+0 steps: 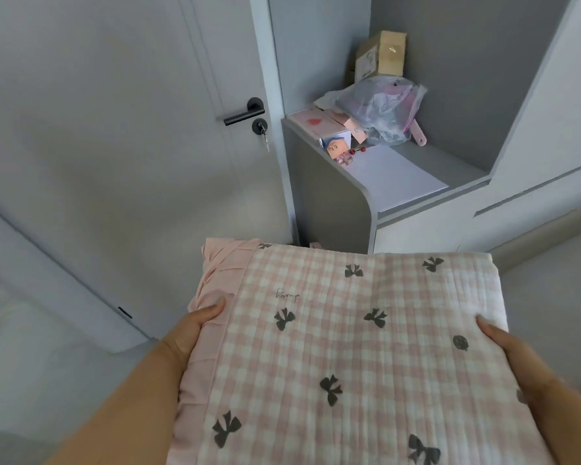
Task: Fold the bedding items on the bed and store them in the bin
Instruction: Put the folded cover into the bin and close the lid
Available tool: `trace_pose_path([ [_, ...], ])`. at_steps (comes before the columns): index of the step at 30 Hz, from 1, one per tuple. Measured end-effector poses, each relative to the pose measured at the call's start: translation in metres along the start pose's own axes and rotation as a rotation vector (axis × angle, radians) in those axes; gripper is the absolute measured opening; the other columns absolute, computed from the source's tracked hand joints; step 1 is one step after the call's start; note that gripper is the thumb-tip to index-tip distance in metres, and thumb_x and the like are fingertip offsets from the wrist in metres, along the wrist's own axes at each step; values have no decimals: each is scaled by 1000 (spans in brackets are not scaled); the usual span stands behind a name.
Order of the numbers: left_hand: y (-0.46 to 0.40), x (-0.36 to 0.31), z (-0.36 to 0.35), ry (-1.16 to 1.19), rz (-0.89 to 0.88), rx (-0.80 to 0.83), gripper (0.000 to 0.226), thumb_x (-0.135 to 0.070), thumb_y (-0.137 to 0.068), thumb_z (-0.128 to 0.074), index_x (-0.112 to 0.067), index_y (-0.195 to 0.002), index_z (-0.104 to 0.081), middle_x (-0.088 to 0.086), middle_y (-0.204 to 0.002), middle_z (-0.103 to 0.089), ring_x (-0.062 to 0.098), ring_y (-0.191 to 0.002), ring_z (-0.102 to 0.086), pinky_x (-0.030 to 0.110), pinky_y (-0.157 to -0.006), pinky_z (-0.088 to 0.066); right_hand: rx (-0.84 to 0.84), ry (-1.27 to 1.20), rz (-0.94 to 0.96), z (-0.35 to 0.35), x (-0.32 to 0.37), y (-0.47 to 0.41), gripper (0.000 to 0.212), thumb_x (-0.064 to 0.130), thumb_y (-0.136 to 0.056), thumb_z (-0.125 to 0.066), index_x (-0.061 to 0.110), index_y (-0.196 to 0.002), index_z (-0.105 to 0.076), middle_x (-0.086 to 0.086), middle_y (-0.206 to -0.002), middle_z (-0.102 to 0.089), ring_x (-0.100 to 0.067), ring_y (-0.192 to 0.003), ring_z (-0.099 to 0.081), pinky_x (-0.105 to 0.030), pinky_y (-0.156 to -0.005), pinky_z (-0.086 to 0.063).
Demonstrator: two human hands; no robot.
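A folded pink gingham blanket [359, 357] with black bows is carried in the air, the left hand [195, 330] and right hand [503, 347] grasping its side edges. Ahead stand a white door [114, 129] and a grey desk [416, 199] bearing a plastic bag [379, 109] at its far edge.

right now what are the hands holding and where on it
Both hold the folded pink checked bedding: the left hand grips its left edge, the right hand its right edge, thumbs on top.
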State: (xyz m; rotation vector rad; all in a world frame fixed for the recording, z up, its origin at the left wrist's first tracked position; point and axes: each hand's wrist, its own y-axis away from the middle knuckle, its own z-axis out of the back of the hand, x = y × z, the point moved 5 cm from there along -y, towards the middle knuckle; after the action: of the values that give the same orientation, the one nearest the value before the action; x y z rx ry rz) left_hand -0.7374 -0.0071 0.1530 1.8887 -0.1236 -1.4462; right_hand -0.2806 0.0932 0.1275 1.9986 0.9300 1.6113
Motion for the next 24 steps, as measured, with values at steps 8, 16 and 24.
trace_pose_path([
  [8,-87,-86,49,-163,41,181,49,-36,-80,-65,-5,-117,-64,17,-93,-74,30,-74,-73,38,-63,-59,-140,-194,49,-96,-37,-10,52,46,-80,-61,9,-116,-62,-21,-101,-71,-38,-78,-71,-51,-67,-58],
  [16,-163,-143,44,-268,26,295,57,-37,-78,-66,-6,-126,-59,17,-89,-73,30,-71,-72,37,-60,-58,-268,-322,76,-138,-39,-41,48,47,-83,-60,10,-114,-62,-20,-99,-72,-37,-77,-71,-50,-66,-57],
  [24,-235,-183,19,-320,30,366,60,-41,-72,-70,-7,-120,-64,16,-90,-73,29,-73,-71,38,-67,-58,-356,-368,90,-158,-8,-86,41,45,-86,-57,11,-108,-62,-16,-85,-74,-33,-67,-72,-44,-54,-58],
])
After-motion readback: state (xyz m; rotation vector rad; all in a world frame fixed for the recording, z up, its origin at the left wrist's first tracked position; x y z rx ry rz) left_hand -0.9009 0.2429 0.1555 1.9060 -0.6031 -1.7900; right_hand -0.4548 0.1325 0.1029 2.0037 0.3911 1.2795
